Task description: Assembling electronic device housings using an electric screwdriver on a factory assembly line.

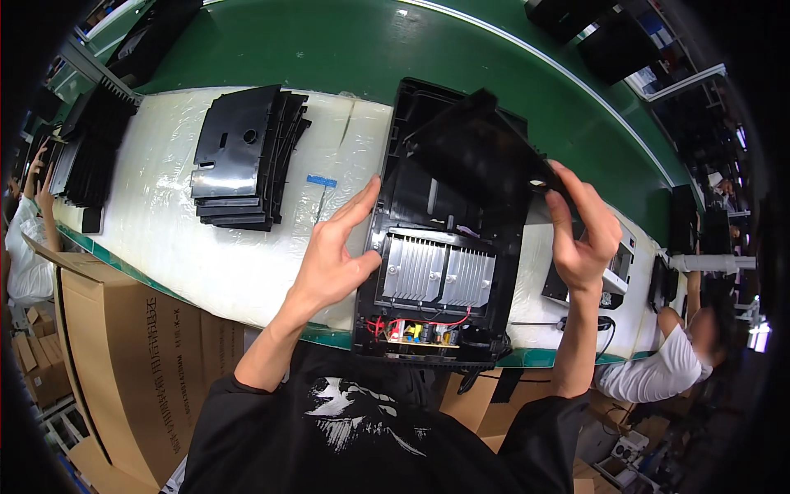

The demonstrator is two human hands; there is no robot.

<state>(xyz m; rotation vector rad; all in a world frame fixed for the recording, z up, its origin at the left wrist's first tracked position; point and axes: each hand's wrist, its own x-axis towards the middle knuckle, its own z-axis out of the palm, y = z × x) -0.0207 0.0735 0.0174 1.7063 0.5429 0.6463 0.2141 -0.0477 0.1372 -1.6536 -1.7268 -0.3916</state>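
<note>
Plainly, the person's right hand (588, 243) gripped a curved black plastic panel (477, 148) at its right-hand corner, thumb and fingers closed on the edge. The panel was tilted over the upper part of an open rectangular black plastic housing (366, 309), which lay in front of the person's body on a long worktable covered in wrinkled whitish film (156, 222). The left hand (333, 262) was open and held nothing, its fingers extended and their tips at the housing's left edge; whether they pressed on it could not be told. Below the panel, two silver finned metal heat sinks (414, 270) sat side by side inside the housing, with a thin red wire (428, 320) and a populated circuit board (420, 333) nearer the person. Well to the left stood a stack of curved black plastic panels (234, 152), and between stack and housing lay a short blue strip (321, 180).
</note>
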